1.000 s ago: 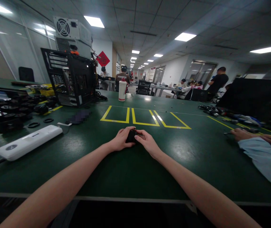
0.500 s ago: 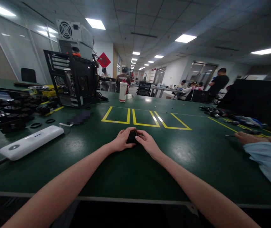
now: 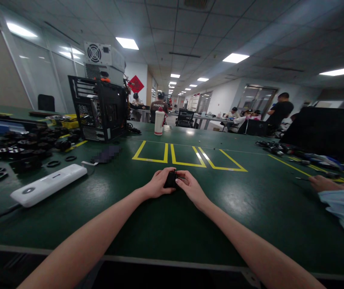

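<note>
A small black block-shaped object [image 3: 170, 180] is held between my two hands, low over the green tabletop [image 3: 159, 228]. My left hand [image 3: 159, 184] wraps its left side, with the thumb along the near edge. From the right, the fingertips and thumb of my right hand [image 3: 190, 185] grip the other side. Much of the object is covered by my fingers, and its exact kind cannot be made out. Beyond my hands, yellow tape outlines [image 3: 188, 165] mark the table.
To the left lie a white power strip [image 3: 49, 184], black rings [image 3: 53, 164] and a heap of black parts [image 3: 24, 146]. An opened computer case [image 3: 99, 108] and a white bottle [image 3: 159, 121] stand farther back. A co-worker's hand [image 3: 322, 184] works at the right beside cables and tools.
The view has tilted up and turned slightly left, so everything sits a little lower and farther right. Both hands keep hold of the black object, their grip nearly unchanged.
</note>
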{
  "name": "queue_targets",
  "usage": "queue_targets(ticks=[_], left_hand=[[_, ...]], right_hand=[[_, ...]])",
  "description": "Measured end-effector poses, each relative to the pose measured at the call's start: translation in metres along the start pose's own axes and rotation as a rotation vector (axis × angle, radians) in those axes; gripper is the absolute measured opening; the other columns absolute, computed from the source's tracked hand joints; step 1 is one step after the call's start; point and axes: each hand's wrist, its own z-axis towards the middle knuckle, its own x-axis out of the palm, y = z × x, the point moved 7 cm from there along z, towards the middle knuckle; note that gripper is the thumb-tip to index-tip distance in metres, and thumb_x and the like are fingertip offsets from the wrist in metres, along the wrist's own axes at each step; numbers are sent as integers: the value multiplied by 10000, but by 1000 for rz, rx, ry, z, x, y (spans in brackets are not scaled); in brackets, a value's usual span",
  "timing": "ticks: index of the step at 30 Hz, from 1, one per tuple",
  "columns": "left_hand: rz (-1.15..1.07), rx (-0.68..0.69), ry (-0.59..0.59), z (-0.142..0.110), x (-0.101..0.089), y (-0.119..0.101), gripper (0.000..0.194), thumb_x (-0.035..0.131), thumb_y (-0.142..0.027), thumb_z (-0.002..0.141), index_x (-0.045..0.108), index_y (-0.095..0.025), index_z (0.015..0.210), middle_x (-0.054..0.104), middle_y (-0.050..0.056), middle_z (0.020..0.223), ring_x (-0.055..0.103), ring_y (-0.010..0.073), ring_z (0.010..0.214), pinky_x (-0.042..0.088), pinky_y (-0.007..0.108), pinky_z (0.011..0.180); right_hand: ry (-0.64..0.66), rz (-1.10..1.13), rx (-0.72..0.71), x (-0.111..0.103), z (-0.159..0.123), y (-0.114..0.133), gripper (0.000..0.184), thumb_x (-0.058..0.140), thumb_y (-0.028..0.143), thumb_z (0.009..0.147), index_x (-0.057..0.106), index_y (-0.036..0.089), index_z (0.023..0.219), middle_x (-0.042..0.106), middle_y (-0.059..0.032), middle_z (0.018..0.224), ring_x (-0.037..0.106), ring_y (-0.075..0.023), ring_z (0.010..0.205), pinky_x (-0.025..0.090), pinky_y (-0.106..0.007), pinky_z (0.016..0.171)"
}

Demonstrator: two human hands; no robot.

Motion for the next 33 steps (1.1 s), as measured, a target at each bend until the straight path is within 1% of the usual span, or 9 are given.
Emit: queue_targets(ticks=[2, 5, 10, 16, 19, 22, 24, 28, 33], left_hand=[[2, 10, 0, 0, 1, 1, 665, 586, -301, 686, 221, -227, 1237, 405, 79, 1224, 385, 232, 1143, 214, 431, 994], [10, 15, -7, 0, 2, 2, 668, 592, -297, 680, 224, -227, 1233, 401, 81, 1231, 382, 233, 1148, 209, 436, 996], [15, 5, -5, 1, 4, 3, 665, 588, -291, 676, 225, -229, 1229, 390, 79, 1242, 373, 237, 1157, 217, 437, 990], [22, 0, 4, 1, 5, 3, 661, 587, -301, 681, 224, -237, 1230, 385, 76, 1240, 365, 239, 1160, 203, 444, 998], [23, -1, 3, 2, 5, 4, 666, 586, -302, 683, 216, -233, 1233, 386, 79, 1236, 370, 237, 1155, 205, 444, 999], [19, -2, 8, 2, 6, 4, 663, 583, -304, 687, 218, -231, 1236, 381, 83, 1240, 364, 243, 1160, 207, 447, 997], [15, -3, 13, 2, 6, 3, 657, 579, -306, 690, 222, -231, 1237, 381, 83, 1241, 366, 247, 1158, 209, 449, 996], [12, -6, 15, 2, 5, 1, 649, 572, -306, 698, 221, -228, 1239, 382, 85, 1237, 378, 249, 1145, 219, 447, 989], [16, -12, 13, 2, 6, 3, 663, 582, -314, 687, 220, -234, 1237, 382, 80, 1232, 375, 251, 1144, 210, 452, 990]], right_hand=[[6, -5, 52, 0, 1, -3, 324, 544, 254, 721, 500, 205, 1039, 532, -48, 1088, 508, -162, 1011, 355, -354, 937], [18, -13, 91, 1, -1, -3, 313, 542, 266, 720, 517, 192, 1024, 539, -55, 1081, 518, -170, 993, 359, -368, 931], [50, 52, 6, 5, -6, 6, 286, 590, 225, 675, 511, 205, 949, 543, -17, 1018, 498, -159, 1037, 351, -340, 945], [30, 24, -13, 2, -5, 3, 208, 522, 252, 736, 516, 210, 939, 551, -16, 997, 518, -147, 998, 358, -339, 940], [7, 0, 7, -1, -2, 1, 257, 542, 237, 722, 514, 206, 975, 544, -32, 1039, 512, -156, 1010, 360, -347, 936], [15, -2, 70, -1, -2, 0, 302, 554, 230, 711, 513, 197, 1008, 535, -47, 1077, 498, -167, 1035, 351, -360, 944], [36, 12, 81, 0, -4, 1, 290, 552, 226, 711, 511, 200, 996, 537, -40, 1066, 504, -167, 1026, 359, -363, 936], [57, 38, 53, 2, -9, 5, 284, 564, 215, 700, 490, 229, 973, 509, -15, 1072, 517, -154, 997, 388, -344, 903], [24, 20, 50, -2, -6, -2, 190, 490, 303, 755, 505, 221, 925, 507, -21, 1013, 520, -152, 935, 426, -348, 832]])
